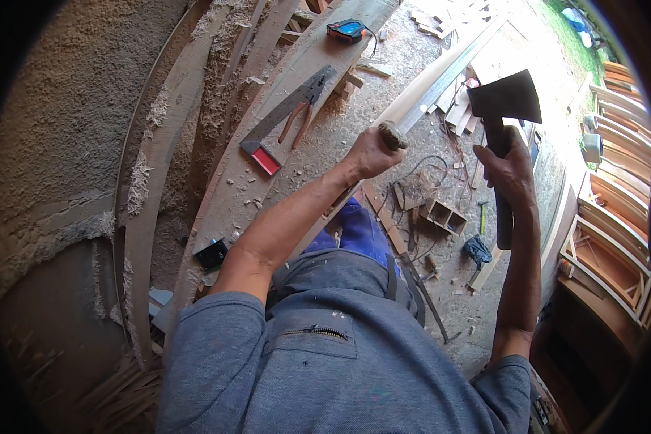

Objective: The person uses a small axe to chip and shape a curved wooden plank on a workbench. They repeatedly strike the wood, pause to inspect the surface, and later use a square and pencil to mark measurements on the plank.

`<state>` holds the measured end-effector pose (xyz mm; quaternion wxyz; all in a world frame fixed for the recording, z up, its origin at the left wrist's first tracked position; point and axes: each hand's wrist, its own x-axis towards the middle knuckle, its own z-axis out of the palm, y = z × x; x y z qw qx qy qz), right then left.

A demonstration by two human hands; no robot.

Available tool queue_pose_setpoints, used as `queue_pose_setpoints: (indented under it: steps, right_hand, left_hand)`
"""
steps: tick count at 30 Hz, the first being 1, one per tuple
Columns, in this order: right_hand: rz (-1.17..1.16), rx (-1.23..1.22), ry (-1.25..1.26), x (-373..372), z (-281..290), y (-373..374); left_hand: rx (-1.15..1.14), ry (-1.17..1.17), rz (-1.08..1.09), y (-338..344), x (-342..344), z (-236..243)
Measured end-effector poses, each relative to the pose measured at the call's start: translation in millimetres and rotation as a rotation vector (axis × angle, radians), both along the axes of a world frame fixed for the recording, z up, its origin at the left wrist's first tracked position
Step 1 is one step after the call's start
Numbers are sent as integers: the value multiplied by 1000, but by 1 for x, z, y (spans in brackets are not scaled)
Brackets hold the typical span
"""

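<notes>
My right hand (512,170) is wrapped round the dark handle of a hatchet (510,98), raised at the right with its head up and its handle hanging below the fist. Ahead of my body, my left hand (372,153) is closed round a tool with a battered, rounded wooden handle end (392,135); the rest of it is hidden by the fist. Just beyond the left hand runs a long wooden board (430,76) with a pale grey edge. I cannot tell whether the hand touches that board.
A thick plank (228,170) at the left bears a try square (267,123), pincers (296,123), a tape measure (349,30) and wood chips. Below lie a hollow block (447,217), a small hammer (482,215), cables and offcuts. Curved wooden frames (607,246) stand at the right.
</notes>
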<state>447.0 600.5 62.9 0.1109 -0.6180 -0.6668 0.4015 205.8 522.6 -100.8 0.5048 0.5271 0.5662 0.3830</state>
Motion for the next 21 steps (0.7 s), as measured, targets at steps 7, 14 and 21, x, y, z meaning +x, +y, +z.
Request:
queue_pose_setpoints:
  steps: [7,14,21]
  right_hand:
    - [-349,201,247,-20,-32,28]
    - [289,35,-125,9,-39,-26]
    - [-149,185,41,-33,-38,-1]
  left_hand:
    - [-37,-84,11,15,12,-30]
    - [158,39,-16,-41,6,-12]
    - [7,-140,82,-6,7,-32]
